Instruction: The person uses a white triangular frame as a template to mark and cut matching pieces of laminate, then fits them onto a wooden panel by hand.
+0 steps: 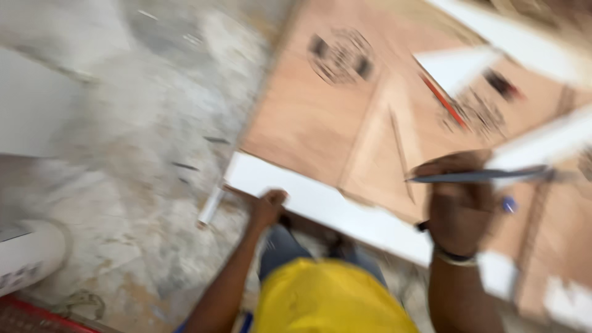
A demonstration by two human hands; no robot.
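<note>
1. Rough grey concrete floor (123,123) fills the left of the frame; a plywood sheet (308,117) lies across the upper right, carrying everything else like a worktop.
2. A white board (345,213) lies along the sheet's near edge, centre frame, likely so it can be steadied against it.
3. Left hand (268,208), lower centre, is curled shut on the board's near edge, arm reaching up from the bottom, seemingly to pin it.
4. Right hand (459,206), right of centre, is closed around a dark pencil (478,177) held level, tip pointing left over the plywood; wrist bent, a band on it.
5. A red pencil (443,98) lies at upper right. Blur hides detail.
</note>
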